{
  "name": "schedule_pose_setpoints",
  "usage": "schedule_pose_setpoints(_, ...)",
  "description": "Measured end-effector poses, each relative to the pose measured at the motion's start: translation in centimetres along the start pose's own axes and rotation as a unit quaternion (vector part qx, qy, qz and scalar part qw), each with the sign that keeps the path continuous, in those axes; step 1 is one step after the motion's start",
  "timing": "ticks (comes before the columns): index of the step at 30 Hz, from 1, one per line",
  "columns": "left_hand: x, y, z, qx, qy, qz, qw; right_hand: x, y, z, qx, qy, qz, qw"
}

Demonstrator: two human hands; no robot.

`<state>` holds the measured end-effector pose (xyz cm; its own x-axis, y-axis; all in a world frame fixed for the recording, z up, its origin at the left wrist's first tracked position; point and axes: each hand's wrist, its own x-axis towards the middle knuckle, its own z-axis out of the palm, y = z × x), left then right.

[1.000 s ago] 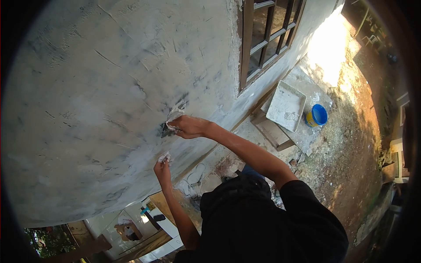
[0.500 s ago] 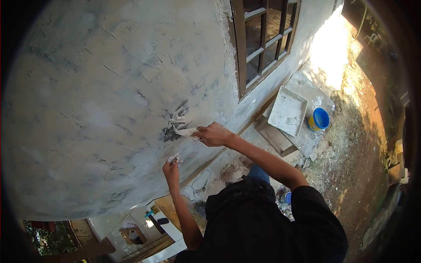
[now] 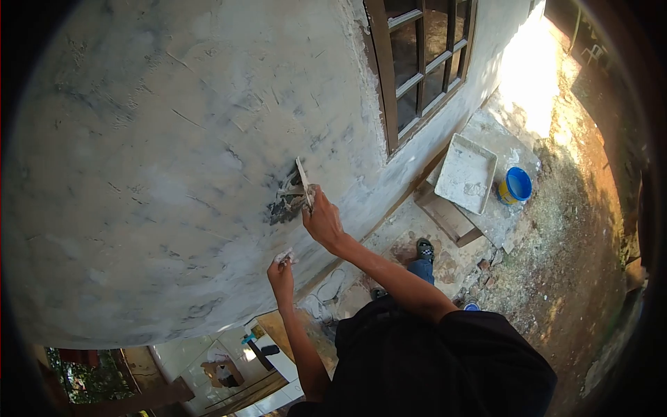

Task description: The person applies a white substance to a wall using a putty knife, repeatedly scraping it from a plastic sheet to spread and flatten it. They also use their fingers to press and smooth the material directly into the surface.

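My right hand (image 3: 323, 221) is closed round a putty knife (image 3: 303, 175), its thin blade edge-on to my view and pointing up along the wall. The blade lies over a dark, rough patch (image 3: 283, 208) in the pale, smeared wall (image 3: 187, 153). Lower down and to the left, my left hand (image 3: 281, 281) is held close to the wall, fingers pinched on a whitish lump of putty (image 3: 284, 256). Whatever else may be inside that grip is hidden by the putty and fingers.
A paned window (image 3: 424, 62) is set in the wall at upper right. On a splattered board (image 3: 511, 226) rest a white-smeared tray (image 3: 467, 167) and a blue-rimmed bucket (image 3: 515, 185). My sandalled foot (image 3: 425, 250) stands below. A cardboard box (image 3: 224, 374) lies at lower left.
My right hand has moved left and slightly down, and the putty knife has swung from pointing left to pointing up. My left hand stays pinched. The view has shifted a little, uncovering my foot.
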<state>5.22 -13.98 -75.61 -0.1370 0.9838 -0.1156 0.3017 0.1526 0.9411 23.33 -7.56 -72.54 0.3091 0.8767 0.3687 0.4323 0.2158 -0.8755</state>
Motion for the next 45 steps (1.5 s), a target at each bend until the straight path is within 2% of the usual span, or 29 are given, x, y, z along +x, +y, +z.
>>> schedule_pose_setpoints(2,-0.5,-0.2,-0.7,0.005,0.006,-0.001,1.000,0.4,-2.4,-0.9,-0.020,-0.035,0.041,0.998)
schedule_pose_setpoints(5,-1.3,-0.5,-1.5,0.020,0.025,-0.029,0.999,0.0,-2.2,0.7,-0.068,-0.068,0.024,0.995)
schedule_pose_setpoints(8,-0.8,-2.7,-2.5,0.022,0.032,-0.038,0.999,-1.4,-1.5,3.5,-0.077,-0.056,-0.009,0.995)
schedule_pose_setpoints(9,-0.8,-3.0,-2.8,0.020,0.033,-0.035,0.999,-1.7,-1.2,4.3,-0.070,-0.018,-0.047,0.996)
schedule_pose_setpoints(14,-0.3,-2.7,-2.9,-0.008,0.042,-0.035,0.998,-2.7,-0.9,6.4,-0.089,-0.013,-0.052,0.995)
schedule_pose_setpoints(16,0.4,-3.2,-2.7,-0.020,0.035,-0.024,0.999,-2.9,-0.4,6.3,-0.091,-0.002,-0.093,0.991)
schedule_pose_setpoints(18,0.7,-2.8,-2.4,-0.025,0.023,-0.017,0.999,-2.8,-0.2,5.4,-0.090,-0.005,-0.080,0.993)
schedule_pose_setpoints(20,0.8,-2.0,-2.6,-0.010,0.014,-0.002,1.000,-2.8,0.3,3.5,-0.043,-0.069,-0.030,0.996)
schedule_pose_setpoints(22,0.7,-0.8,-2.6,0.001,0.016,0.008,1.000,-2.2,0.8,1.7,-0.008,-0.041,-0.016,0.999)
schedule_pose_setpoints(24,0.6,-0.5,-2.6,0.006,0.019,0.010,1.000,-1.5,0.9,0.0,0.136,-0.022,0.072,0.988)
schedule_pose_setpoints(25,0.7,-0.6,-2.7,0.005,0.020,0.000,1.000,-1.1,0.6,-0.6,0.141,-0.023,0.129,0.981)
schedule_pose_setpoints(28,0.6,-1.6,-2.7,0.001,0.013,-0.015,1.000,-0.7,-0.8,-0.3,0.105,0.008,0.146,0.984)
schedule_pose_setpoints(30,1.0,-2.5,-3.0,0.002,0.002,-0.015,1.000,-1.5,-1.6,2.1,0.081,-0.010,0.115,0.990)
schedule_pose_setpoints(32,1.3,-3.4,-3.3,0.002,-0.001,-0.023,1.000,-2.5,-2.0,5.8,0.090,0.012,0.103,0.991)
schedule_pose_setpoints(35,1.2,-3.6,-4.0,0.045,0.013,-0.014,0.999,-3.2,-3.2,8.0,0.077,0.022,0.111,0.991)
schedule_pose_setpoints(39,1.1,-3.6,-4.5,0.051,0.025,-0.025,0.998,-4.7,-2.9,8.3,0.019,-0.032,0.076,0.996)
schedule_pose_setpoints(41,1.3,-3.8,-4.7,0.063,0.010,-0.031,0.997,-5.0,-2.4,8.0,-0.011,-0.055,0.022,0.998)
schedule_pose_setpoints(44,1.8,-4.2,-4.5,0.022,-0.001,-0.018,1.000,-5.0,-0.9,5.5,-0.008,-0.073,0.017,0.997)
schedule_pose_setpoints(45,2.0,-3.5,-4.4,0.026,-0.002,-0.013,1.000,-4.7,-0.5,4.2,0.052,-0.033,0.015,0.998)
